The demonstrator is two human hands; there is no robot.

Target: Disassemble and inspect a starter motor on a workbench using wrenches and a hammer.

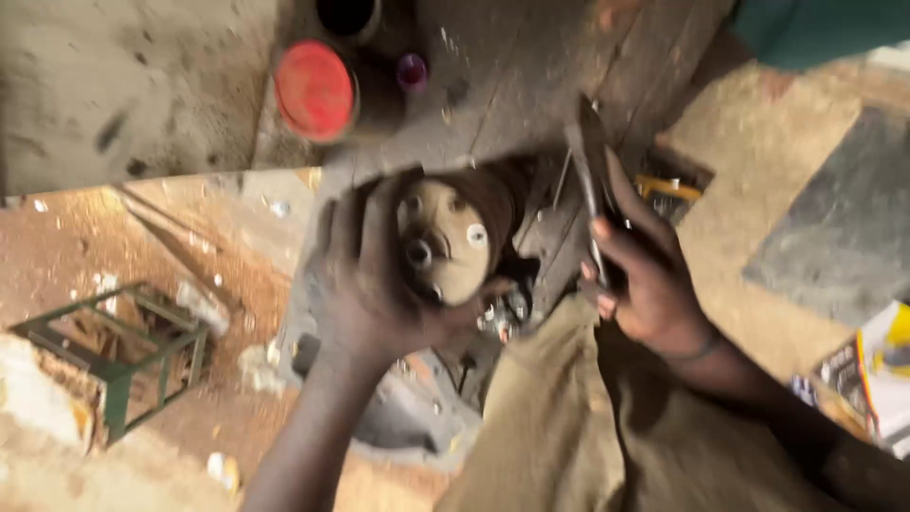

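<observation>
Both forearms are bare, with no sleeve showing anywhere up to the frame's edge, and the left hand [365,284] and right hand [640,280] are ungloved and smeared with dark grime. A thin dark band circles the right wrist — the only thing worn on either arm. Just below that band lie khaki-brown trousers [559,427] — loose, creased, dusty cloth.

In my left hand [365,284] I hold a round, tan metal motor part [444,242] with bolts on its face, tilted toward me. My right hand [645,275] grips a slim metal tool [590,180], pointing upward just beside it.
</observation>
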